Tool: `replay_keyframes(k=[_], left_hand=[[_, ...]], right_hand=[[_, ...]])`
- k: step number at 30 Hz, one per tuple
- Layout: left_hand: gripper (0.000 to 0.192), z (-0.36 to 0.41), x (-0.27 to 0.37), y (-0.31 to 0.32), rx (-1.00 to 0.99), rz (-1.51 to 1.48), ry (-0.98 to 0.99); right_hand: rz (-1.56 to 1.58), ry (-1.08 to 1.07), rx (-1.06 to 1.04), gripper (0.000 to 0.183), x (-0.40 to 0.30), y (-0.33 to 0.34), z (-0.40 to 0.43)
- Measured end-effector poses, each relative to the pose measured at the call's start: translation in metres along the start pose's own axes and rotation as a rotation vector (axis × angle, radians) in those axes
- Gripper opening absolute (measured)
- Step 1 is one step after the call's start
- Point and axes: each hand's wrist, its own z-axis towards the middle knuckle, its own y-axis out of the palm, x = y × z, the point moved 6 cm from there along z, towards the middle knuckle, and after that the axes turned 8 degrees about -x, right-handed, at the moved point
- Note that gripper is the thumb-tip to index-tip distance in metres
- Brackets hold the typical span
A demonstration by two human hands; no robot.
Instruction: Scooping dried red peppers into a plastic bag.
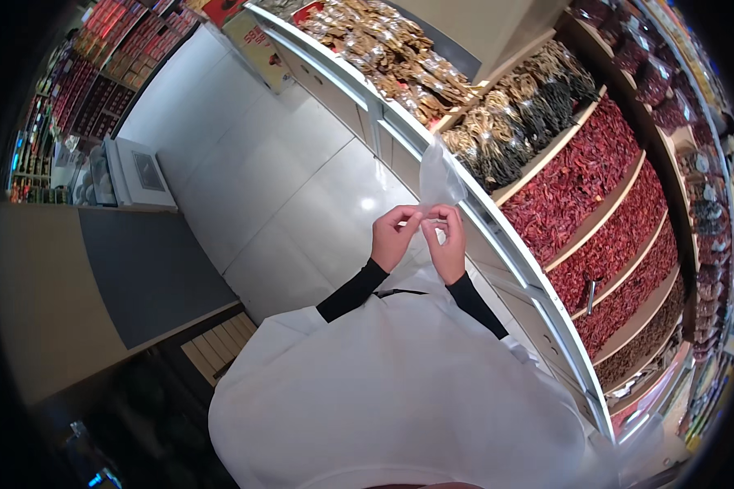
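Note:
A thin translucent plastic bag (440, 174) stands up from my fingertips, its upper end leaning over the rail of the display counter. My left hand (396, 235) pinches the bag's lower edge between thumb and forefinger. Right beside it, my right hand (445, 241) pinches the same edge, thumb and fingertips curled together. The two hands nearly touch at the fingertips, in front of my white garment. Whether the edge between them is parted into layers is too small to tell.
To the right runs a display counter with a metal-edged rail (514, 257). Its wooden compartments hold dried red chillies (572, 183), bundled dried goods (517, 116) and a metal scoop (592, 296). A tiled floor (275, 165) lies ahead. At left stands a beige and grey cabinet (153, 275).

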Motion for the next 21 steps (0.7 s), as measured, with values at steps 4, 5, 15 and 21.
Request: replay_keyframes(k=[4, 5, 15, 21], left_hand=[[0.012, 0.003, 0.013, -0.040, 0.081, 0.165, 0.063], [0.012, 0.008, 0.011, -0.048, 0.080, 0.175, 0.077], [0.016, 0.075, -0.020, -0.092, -0.024, -0.007, -0.157], [0.018, 0.134, -0.027, -0.091, -0.040, -0.326, -0.341]], right_hand=[[0.175, 0.077, -0.031, 0.019, 0.024, 0.045, 0.028], [0.215, 0.130, -0.042, 0.017, 0.032, 0.051, 0.034], [0.257, 0.226, -0.116, 0.012, 0.066, 0.068, 0.093], [0.471, 0.344, -0.085, 0.004, 0.076, 0.060, 0.137]])
